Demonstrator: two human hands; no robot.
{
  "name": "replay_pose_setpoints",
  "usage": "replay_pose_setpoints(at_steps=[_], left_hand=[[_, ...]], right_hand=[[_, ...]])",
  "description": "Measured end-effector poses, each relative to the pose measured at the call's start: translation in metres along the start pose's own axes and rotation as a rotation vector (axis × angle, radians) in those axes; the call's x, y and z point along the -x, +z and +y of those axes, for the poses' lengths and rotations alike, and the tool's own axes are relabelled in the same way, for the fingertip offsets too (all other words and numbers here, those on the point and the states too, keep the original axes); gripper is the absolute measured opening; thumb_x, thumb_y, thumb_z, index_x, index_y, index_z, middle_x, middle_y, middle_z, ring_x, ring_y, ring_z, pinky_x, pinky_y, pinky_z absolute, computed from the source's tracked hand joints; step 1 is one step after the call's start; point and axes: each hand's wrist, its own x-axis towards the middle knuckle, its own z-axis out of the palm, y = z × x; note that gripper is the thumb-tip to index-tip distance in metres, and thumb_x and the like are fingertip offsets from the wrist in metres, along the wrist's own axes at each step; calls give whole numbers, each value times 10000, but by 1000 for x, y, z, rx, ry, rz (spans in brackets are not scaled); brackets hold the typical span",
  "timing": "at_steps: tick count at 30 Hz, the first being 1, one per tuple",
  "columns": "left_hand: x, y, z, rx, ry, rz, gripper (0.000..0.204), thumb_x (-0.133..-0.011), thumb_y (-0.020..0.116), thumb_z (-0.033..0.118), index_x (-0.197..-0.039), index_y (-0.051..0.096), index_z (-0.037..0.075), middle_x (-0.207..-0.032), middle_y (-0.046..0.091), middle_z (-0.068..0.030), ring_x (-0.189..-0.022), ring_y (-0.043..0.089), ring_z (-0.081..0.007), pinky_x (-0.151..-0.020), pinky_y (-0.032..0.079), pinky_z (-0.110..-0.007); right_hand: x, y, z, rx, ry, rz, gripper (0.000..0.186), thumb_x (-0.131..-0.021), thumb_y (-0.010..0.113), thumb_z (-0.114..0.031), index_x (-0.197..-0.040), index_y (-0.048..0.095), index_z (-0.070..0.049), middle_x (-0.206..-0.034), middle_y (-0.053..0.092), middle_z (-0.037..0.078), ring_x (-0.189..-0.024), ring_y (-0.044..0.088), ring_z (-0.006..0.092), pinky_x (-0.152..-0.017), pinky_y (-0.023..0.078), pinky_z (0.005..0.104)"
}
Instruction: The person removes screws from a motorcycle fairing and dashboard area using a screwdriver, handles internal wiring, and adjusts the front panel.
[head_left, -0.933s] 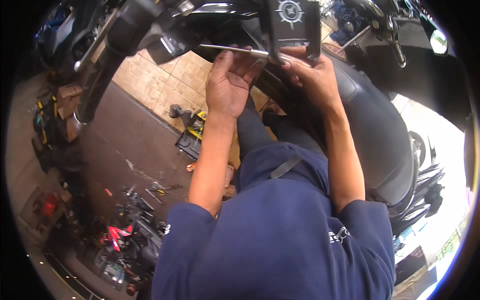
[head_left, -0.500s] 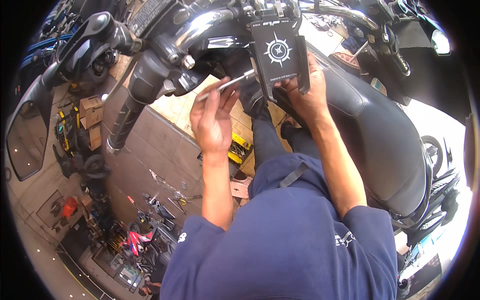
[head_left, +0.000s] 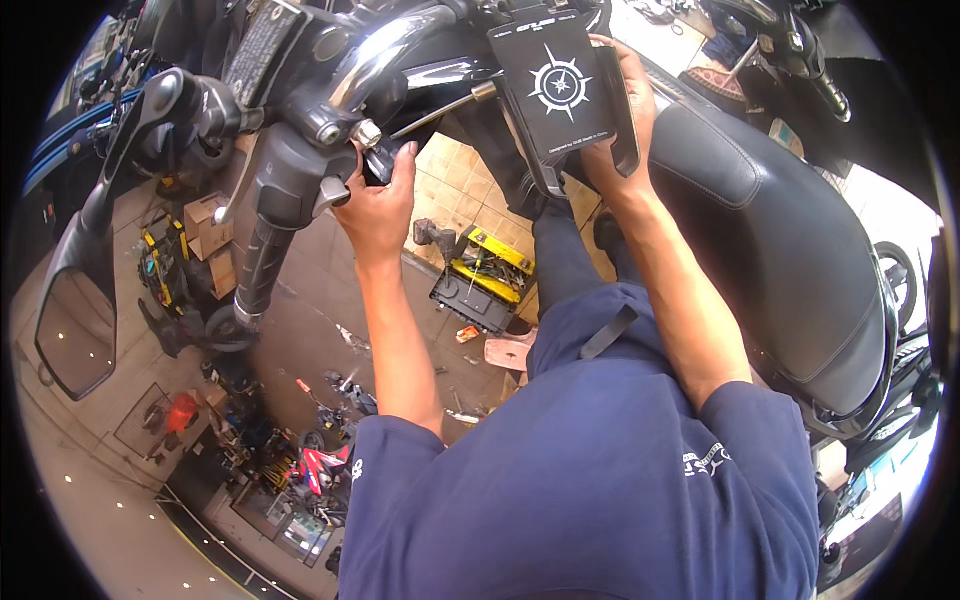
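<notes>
Fingers (head_left: 405,163) are part-hidden on left hand (head_left: 380,220) and right hand (head_left: 614,172), so grip can't be told; black phone holder (head_left: 555,118) is compass-printed in white, silver rod (head_left: 432,119) alongside.

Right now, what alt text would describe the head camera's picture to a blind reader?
A person's right hand is partly behind a rectangular black holder with a white compass design, on a black-seated motorcycle; the left hand is beside a black switch housing. A thin metal rod shows left of the holder.
</notes>
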Motion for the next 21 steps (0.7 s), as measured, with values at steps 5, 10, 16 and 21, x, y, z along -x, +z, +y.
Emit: replay_pose_setpoints(at_steps=[5,10,16,21], left_hand=[[-3,7,-5,-35,52,65,261,-738,842,93,-965,721,46,-942,706,-101,-1011,628,-281,-986,445,-401],[-2,9,-3,-41,-7,78,193,-727,820,78,-879,707,41,-916,690,-109,-1002,628,-286,-963,447,-422],[0,11,-5,13,-69,117,158,-721,800,68,-839,701,34,-914,680,-135,-1014,624,-293,-958,446,-433],[-4,11,2,-12,-59,70,130,-720,794,45,-834,733,36,-887,691,-111,-1020,617,-283,-973,434,-427]], right_hand=[[2,5,0,53,-29,4,447,-917,737,-131,-1247,471,11,-1078,683,107,-954,655,107,-814,546,230],[12,8,4,59,-127,17,303,-901,620,-42,-1189,551,23,-1070,620,75,-940,607,108,-822,500,237],[23,16,2,355,-260,71,286,-880,615,-10,-1152,541,34,-1036,608,85,-923,596,140,-806,496,281],[33,6,3,346,-148,63,401,-920,613,-65,-1259,431,45,-1163,618,143,-1039,619,139,-904,494,258]])
